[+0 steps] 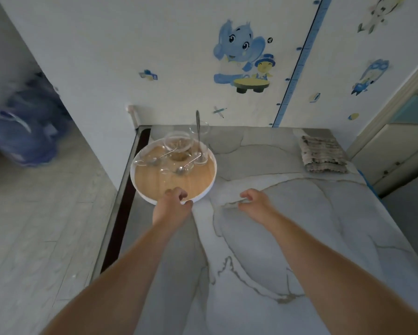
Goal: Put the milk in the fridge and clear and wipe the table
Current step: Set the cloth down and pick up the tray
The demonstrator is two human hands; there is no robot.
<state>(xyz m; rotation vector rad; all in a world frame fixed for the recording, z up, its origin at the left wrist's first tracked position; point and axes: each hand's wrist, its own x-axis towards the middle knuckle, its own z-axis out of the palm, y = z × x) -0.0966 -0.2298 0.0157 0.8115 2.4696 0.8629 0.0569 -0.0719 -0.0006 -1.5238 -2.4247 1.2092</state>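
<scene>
Noted white wall (106, 44) bearing a blue elephant sticker (239, 52) and a blue height-chart strip (297, 68). Found pale floor (46, 226) at left, with blurred blue bags (26, 131) on it. Recorded marble-veined table (287, 226) against the wall, cream cabinet (391, 153) at right. Observed dim, even light.

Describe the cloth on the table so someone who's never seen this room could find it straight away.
Start at the marble-patterned table against the sticker-covered wall. At its far right corner, the cloth lies folded flat. It is the only soft, striped grey-beige thing there, well apart from the round wooden tray of glassware at the far left.
</scene>
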